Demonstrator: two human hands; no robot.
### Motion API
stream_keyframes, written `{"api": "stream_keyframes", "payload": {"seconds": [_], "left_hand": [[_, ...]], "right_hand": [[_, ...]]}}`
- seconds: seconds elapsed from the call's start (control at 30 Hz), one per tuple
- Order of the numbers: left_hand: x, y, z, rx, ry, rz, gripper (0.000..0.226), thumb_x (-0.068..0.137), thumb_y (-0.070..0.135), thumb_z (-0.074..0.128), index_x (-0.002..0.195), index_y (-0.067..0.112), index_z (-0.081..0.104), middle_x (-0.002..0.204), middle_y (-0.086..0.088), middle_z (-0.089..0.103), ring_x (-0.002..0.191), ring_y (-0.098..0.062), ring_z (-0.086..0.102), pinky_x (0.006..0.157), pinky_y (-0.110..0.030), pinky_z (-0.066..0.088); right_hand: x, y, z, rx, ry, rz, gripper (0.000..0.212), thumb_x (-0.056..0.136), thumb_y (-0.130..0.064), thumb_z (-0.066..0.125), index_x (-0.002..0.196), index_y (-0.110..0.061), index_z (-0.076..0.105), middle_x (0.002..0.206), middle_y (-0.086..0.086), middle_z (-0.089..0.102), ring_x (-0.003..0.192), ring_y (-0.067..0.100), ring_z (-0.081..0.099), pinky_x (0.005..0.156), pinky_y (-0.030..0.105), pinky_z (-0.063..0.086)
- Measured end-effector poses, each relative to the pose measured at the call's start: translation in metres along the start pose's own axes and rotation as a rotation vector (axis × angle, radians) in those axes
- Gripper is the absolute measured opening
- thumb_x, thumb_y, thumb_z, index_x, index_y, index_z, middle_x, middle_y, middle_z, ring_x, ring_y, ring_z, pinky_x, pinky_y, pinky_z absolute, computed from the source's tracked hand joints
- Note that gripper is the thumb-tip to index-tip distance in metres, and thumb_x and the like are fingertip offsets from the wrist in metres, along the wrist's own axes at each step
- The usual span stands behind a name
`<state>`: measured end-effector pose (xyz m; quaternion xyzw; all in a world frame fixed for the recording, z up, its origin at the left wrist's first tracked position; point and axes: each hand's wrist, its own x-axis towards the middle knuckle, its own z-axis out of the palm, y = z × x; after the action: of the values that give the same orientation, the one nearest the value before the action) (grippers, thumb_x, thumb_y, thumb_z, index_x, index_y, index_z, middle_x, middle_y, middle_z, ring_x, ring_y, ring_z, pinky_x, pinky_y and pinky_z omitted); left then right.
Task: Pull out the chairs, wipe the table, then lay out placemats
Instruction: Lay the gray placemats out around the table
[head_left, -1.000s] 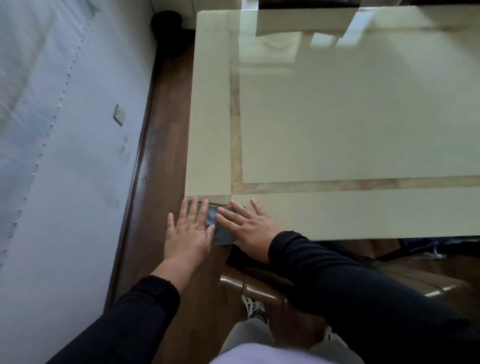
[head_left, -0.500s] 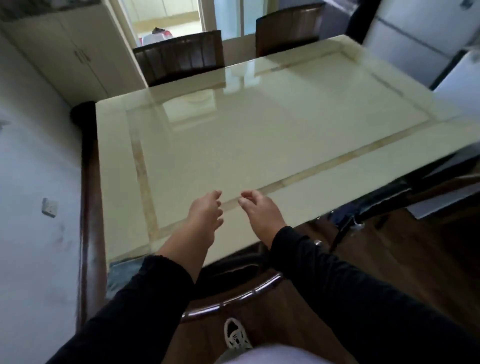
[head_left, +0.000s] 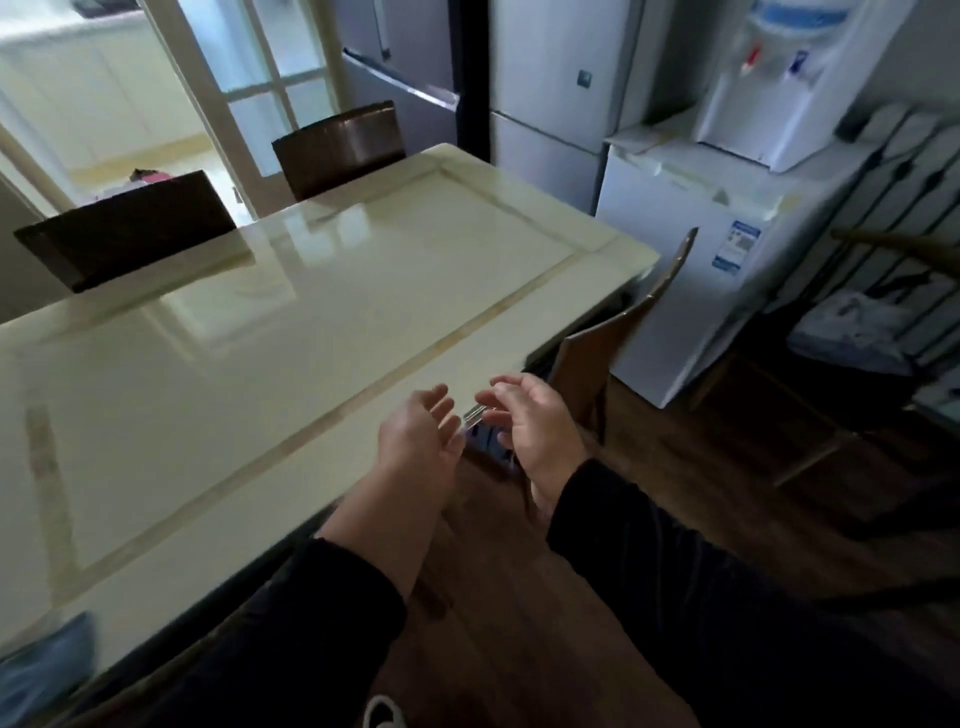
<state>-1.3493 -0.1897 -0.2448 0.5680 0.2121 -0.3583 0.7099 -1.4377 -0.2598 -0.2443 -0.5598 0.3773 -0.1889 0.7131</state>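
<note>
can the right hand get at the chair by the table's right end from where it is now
Probably yes: the right hand hangs open, holding nothing, just off the table edge, and only bare floor shows between it and the chair back.

Dim room, daylight through glass door (head_left: 260, 98), glare on table (head_left: 249, 291), edges blurred

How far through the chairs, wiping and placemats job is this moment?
Early. The blue cloth lies at the table's near-left corner, nothing held. Left hand and right hand hover open. Two far chairs look tucked in. No placemats visible.
</note>
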Motion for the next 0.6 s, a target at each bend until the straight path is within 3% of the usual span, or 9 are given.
{"api": "stream_keyframes", "payload": {"seconds": [0.1,0.27,0.4,0.6], "left_hand": [[-0.018,-0.023,0.042,0.030,-0.060,-0.094,0.022,0.098,0.018,0.048,0.099,0.010,0.068,0.112,-0.008,0.064,0.103,-0.024,0.058,0.088,-0.033,0.048],[-0.035,-0.055,0.111,0.175,-0.136,-0.117,0.027,0.099,0.020,0.047,0.113,0.013,0.068,0.118,-0.005,0.065,0.117,-0.023,0.060,0.089,-0.031,0.047],[-0.048,-0.094,0.165,0.290,-0.269,-0.152,0.014,0.097,0.022,0.058,0.090,0.014,0.066,0.098,-0.006,0.067,0.084,-0.019,0.065,0.069,-0.028,0.052],[-0.100,-0.162,0.227,0.575,-0.564,-0.311,0.016,0.096,0.025,0.064,0.084,0.014,0.065,0.076,0.000,0.067,0.070,-0.013,0.065,0.073,-0.028,0.053]], "right_hand": [[-0.004,-0.013,-0.054,0.062,0.114,-0.009,0.022,0.102,-0.020,0.046,0.115,-0.013,0.062,0.107,0.004,0.071,0.088,0.014,0.060,0.067,0.021,0.042],[-0.011,-0.021,-0.138,0.200,0.392,-0.008,0.020,0.101,-0.019,0.046,0.108,-0.014,0.064,0.109,0.010,0.073,0.083,0.013,0.060,0.067,0.022,0.042],[-0.029,-0.025,-0.198,0.256,0.617,-0.021,0.021,0.100,-0.018,0.046,0.111,-0.014,0.064,0.109,0.009,0.072,0.085,0.012,0.060,0.069,0.020,0.042],[-0.088,-0.014,-0.275,0.391,0.945,-0.059,0.020,0.101,-0.024,0.048,0.107,-0.018,0.066,0.106,0.004,0.074,0.093,0.016,0.064,0.077,0.026,0.042]]}}
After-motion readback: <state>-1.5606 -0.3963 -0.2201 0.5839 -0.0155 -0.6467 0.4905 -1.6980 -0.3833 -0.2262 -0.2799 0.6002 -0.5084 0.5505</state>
